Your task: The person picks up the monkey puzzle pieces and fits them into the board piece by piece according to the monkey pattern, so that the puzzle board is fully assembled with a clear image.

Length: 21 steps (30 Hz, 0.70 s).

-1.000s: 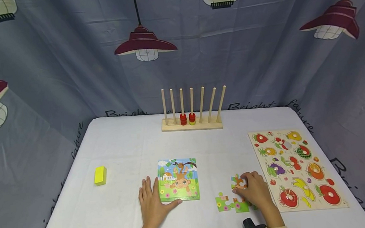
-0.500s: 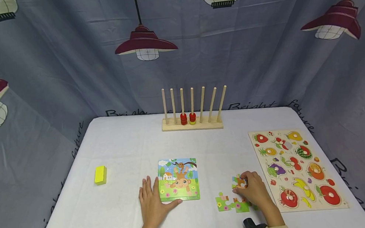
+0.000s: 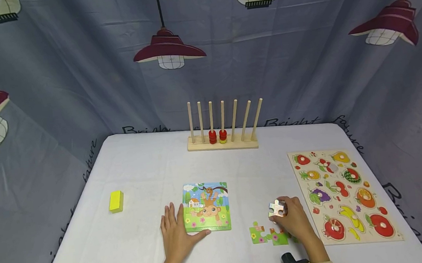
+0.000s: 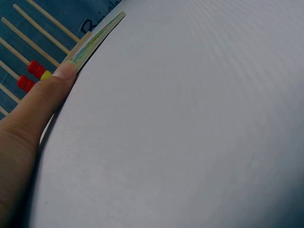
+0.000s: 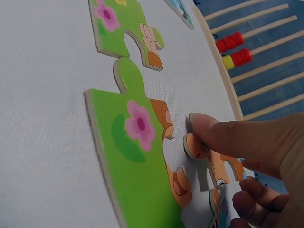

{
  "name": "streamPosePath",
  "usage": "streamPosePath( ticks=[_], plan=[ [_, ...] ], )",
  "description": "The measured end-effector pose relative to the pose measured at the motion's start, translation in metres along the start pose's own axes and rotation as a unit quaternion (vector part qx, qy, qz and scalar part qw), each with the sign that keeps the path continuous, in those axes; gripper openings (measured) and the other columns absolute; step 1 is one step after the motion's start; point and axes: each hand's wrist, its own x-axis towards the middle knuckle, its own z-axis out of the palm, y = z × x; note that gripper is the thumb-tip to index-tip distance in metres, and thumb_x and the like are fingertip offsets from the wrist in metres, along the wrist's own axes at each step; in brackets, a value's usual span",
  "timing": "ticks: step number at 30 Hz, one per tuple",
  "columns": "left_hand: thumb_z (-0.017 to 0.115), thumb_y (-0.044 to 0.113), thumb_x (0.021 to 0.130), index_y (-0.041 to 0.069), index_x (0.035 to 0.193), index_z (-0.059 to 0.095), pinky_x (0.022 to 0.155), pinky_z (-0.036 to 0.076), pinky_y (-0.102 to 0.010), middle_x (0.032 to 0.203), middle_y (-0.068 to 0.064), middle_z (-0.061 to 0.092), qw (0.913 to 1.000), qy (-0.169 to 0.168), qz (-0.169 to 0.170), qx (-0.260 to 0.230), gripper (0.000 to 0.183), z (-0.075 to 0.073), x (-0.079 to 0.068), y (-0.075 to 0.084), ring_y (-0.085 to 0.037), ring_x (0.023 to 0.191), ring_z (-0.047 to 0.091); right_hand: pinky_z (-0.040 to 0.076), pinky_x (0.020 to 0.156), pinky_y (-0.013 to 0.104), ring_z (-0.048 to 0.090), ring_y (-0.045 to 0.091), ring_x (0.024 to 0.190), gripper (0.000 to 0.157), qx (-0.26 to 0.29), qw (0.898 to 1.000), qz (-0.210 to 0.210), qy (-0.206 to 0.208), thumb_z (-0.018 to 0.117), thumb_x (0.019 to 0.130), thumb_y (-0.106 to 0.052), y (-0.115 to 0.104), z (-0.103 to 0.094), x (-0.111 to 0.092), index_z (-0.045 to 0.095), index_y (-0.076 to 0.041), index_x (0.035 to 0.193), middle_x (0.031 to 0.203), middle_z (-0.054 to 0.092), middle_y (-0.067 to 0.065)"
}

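My left hand (image 3: 177,238) lies with straight fingers at the lower left corner of a square monkey picture puzzle (image 3: 205,207). Its thumb reaches along the puzzle's front edge, also seen in the left wrist view. On the right, my right hand (image 3: 294,219) pinches a jigsaw piece (image 3: 276,208) between thumb and fingers. That piece is tilted and glares white in the head view; the right wrist view shows orange on it. Just in front lie a green piece with a pink flower (image 5: 140,126) and another green flowered piece (image 5: 111,26). My right hand partly hides the pieces beneath it.
A fruit puzzle board (image 3: 343,197) lies right of my right hand. At the back stands a wooden peg rack (image 3: 221,144) with a few red and yellow beads. A yellow block (image 3: 116,201) sits on the left of the white table (image 3: 141,168).
The jigsaw piece in my right hand has tilted up, its colours giving way to a white glare. My left hand and the monkey puzzle have stayed put.
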Motion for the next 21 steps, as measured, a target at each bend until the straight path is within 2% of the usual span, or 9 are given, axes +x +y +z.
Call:
streamPosePath(
  ticks=[4,9,13,17,21],
  plan=[
    [0.058,0.084,0.049,0.008,0.139,0.034,0.112,0.007,-0.049,0.148,-0.022,0.021,1.0,-0.002,-0.002,0.0,0.12,-0.0003,0.0,0.0001,-0.036,0.139,0.011,0.034,0.062,0.025,0.044,0.019,0.079,0.063,0.007,1.0,-0.007,0.001,0.077,0.069,-0.019,-0.0004,-0.0001,-0.0009,0.049,-0.003,0.123,0.099,0.044,0.014],
    [0.058,0.083,0.049,0.008,0.139,0.034,0.112,0.007,-0.049,0.148,-0.022,0.021,1.0,-0.003,-0.004,-0.001,0.12,-0.0005,-0.0002,0.0004,-0.036,0.14,0.01,0.038,0.062,0.024,0.047,0.017,0.076,0.057,0.023,1.0,-0.018,0.005,0.073,0.072,-0.015,-0.0004,0.0004,-0.0019,0.049,-0.005,0.123,0.101,0.053,0.015],
    [0.058,0.083,0.049,0.008,0.139,0.034,0.113,0.006,-0.049,0.148,-0.022,0.021,1.0,-0.002,-0.003,-0.004,0.12,-0.0007,-0.0002,0.0006,-0.036,0.14,0.01,0.039,0.056,0.021,0.047,0.012,0.067,0.049,0.048,0.999,-0.021,0.007,0.07,0.076,-0.012,-0.0002,0.0007,-0.0017,0.051,-0.008,0.121,0.091,0.056,0.011],
    [0.059,0.083,0.049,0.007,0.139,0.034,0.113,0.006,-0.049,0.148,-0.022,0.021,1.0,-0.003,-0.004,-0.004,0.12,-0.0008,-0.0003,0.0005,-0.036,0.14,0.01,0.038,0.05,0.018,0.045,0.008,0.062,0.042,0.057,0.998,-0.022,0.007,0.068,0.079,-0.012,0.0011,0.0007,-0.0009,0.053,-0.011,0.119,0.079,0.052,0.005],
    [0.058,0.083,0.05,0.008,0.14,0.034,0.113,0.006,-0.049,0.149,-0.022,0.02,1.0,-0.006,-0.003,-0.002,0.12,-0.0005,-0.0001,0.0001,-0.036,0.14,0.009,0.04,0.053,0.017,0.047,0.007,0.064,0.037,0.074,0.997,-0.019,0.011,0.067,0.08,-0.014,0.0004,0.0013,-0.0003,0.057,-0.013,0.115,0.08,0.054,0.003]
  ],
)
